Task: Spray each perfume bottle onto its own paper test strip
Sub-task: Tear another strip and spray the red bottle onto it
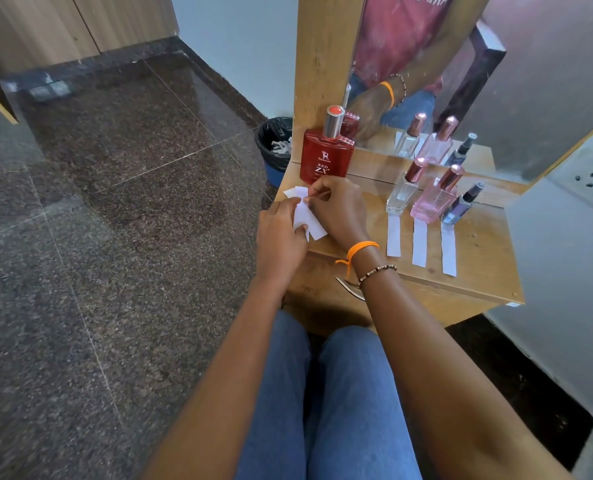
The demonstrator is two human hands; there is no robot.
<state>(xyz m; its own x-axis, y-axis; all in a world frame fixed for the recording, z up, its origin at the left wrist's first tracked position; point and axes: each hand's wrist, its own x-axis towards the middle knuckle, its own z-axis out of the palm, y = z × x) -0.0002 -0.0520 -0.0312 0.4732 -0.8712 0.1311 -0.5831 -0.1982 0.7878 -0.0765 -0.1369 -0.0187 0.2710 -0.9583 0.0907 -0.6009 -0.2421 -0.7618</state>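
- Perfume bottles, four in all, stand on the wooden dressing shelf (475, 271) in front of the mirror (495, 81).
- Red bottle (326, 157): large, flat-sided, silver collar and red cap, label reading "RED ZX"; upright at the shelf's left end, just behind the hands.
- Clear bottle (403, 192): slim, rose-gold cap, upright; a white test strip (393, 237) lies flat on the shelf in front of it.
- Pink bottle (434, 199): square, rose-gold cap; a second strip (420, 244) lies in front of it.
- Dark bottle (463, 206): small, black spray top, rightmost; a third strip (448, 251) lies in front of it.
- The three strips lie side by side, apart from one another, reaching toward the shelf's near edge.
- Loose paper strips (303, 213): several white pieces held between both hands over the shelf's left front corner.
- Left hand (279, 237): fingers curled around the lower ends of the loose paper, grasping it.
- Right hand (340, 209): fingertips pinching the upper part of the same paper; wrist carries an orange thread and a bead bracelet.
- Waste bin (274, 147): black-lined, on the floor left of the shelf, white scraps inside.
- Person seated, blue jeans visible below the arms.
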